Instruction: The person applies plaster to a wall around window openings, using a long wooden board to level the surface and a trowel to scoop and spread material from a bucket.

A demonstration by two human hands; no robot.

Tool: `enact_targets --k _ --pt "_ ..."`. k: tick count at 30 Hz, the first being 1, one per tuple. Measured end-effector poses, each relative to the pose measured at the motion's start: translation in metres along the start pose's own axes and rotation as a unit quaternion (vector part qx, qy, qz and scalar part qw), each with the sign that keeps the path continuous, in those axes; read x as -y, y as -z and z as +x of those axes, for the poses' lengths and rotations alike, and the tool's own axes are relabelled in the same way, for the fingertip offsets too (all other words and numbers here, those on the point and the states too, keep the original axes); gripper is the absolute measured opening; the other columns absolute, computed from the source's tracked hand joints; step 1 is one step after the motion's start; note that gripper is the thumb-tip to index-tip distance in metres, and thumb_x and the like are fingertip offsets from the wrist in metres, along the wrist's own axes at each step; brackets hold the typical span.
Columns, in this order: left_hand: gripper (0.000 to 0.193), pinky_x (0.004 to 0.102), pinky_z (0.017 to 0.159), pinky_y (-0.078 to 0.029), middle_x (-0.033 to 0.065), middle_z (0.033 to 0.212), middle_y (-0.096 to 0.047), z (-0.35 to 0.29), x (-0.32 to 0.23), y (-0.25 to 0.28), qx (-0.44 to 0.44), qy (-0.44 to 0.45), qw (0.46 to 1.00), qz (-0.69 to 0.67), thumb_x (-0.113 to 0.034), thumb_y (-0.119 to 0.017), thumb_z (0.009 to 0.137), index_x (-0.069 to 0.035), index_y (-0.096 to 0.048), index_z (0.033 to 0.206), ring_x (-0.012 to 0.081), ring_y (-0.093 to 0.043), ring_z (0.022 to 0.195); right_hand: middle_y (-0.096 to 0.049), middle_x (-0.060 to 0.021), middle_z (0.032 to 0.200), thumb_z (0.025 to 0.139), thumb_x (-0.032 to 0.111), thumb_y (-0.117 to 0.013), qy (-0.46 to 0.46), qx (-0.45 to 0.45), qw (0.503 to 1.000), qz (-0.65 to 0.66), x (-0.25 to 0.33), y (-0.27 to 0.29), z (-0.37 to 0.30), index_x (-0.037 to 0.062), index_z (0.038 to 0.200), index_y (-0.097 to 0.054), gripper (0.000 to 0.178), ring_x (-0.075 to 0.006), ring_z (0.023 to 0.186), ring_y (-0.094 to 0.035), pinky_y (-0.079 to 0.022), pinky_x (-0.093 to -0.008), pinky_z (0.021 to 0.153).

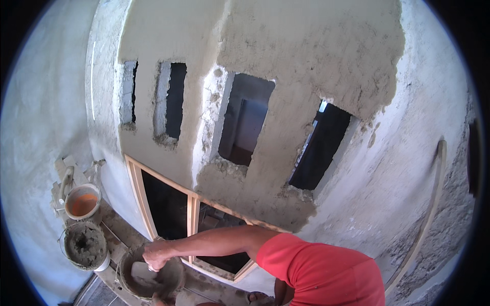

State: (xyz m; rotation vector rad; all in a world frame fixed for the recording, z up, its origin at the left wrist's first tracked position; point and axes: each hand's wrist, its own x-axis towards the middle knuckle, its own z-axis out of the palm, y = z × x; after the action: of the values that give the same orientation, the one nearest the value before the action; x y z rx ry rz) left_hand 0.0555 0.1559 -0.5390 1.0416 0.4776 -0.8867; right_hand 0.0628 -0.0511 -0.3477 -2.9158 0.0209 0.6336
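Observation:
My right hand [157, 254] reaches down from the red sleeve into a wide mortar bucket [179, 275]. It grips a trowel [143, 271], whose flat grey blade lies over the wet grey mortar [145, 288] inside. A pale bit of the handle shows under the fingers. At the lower edge, my left hand [159, 300] shows only in small part by the near side of this bucket; its fingers cannot be made out. A second bucket [84, 245], caked with mortar, stands left of the first. Beyond it is a pale bucket [83, 201] with an orange-brown inside.
The buckets stand on a mortar-stained plank surface [112, 229]. Ahead rises a partly plastered wall [301, 61] with several rough rectangular openings. A wooden frame [193, 214] is set low in it, beside my arm. A long curved-looking strip [426, 219] leans at the right. A foot [258, 297] shows below.

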Motion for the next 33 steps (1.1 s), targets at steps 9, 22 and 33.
enact_targets --k 9,22,33 --pt "0.031 0.0393 0.060 -0.046 0.0082 0.083 -0.058 -0.010 0.001 -0.014 0.037 -0.026 0.999 0.011 -0.030 -0.045 0.095 -0.004 -0.062 0.101 0.0233 -0.054 0.071 -0.069 -0.0080 0.068 0.056 0.018 -0.069 0.075 -0.028 0.961 -0.265 0.016 -0.080 0.021 0.0112 0.064 -0.071 0.011 -0.0236 0.070 -0.069 -0.051 -0.0370 0.052" --pt "0.030 0.0398 0.061 -0.046 0.0092 0.084 -0.058 0.012 0.016 -0.015 0.038 -0.023 0.998 0.041 -0.029 -0.047 0.095 -0.002 -0.061 0.100 0.0230 -0.054 0.073 -0.071 -0.0098 0.074 0.068 0.018 -0.067 0.030 -0.120 0.961 -0.246 -0.014 -0.050 0.021 0.0098 0.069 -0.073 0.011 -0.0242 0.073 -0.070 -0.054 -0.0391 0.057" --pt "0.034 0.0384 0.081 -0.051 0.0091 0.117 -0.057 0.009 -0.004 -0.014 0.220 -0.062 0.968 -0.101 -0.023 -0.049 0.098 -0.007 -0.051 0.127 0.0214 -0.057 0.100 -0.068 -0.0114 0.072 0.057 0.030 -0.066 0.106 0.036 0.994 -0.006 0.014 -0.029 0.023 0.0108 0.068 -0.071 0.023 -0.0297 0.065 -0.064 -0.050 -0.0435 0.055"
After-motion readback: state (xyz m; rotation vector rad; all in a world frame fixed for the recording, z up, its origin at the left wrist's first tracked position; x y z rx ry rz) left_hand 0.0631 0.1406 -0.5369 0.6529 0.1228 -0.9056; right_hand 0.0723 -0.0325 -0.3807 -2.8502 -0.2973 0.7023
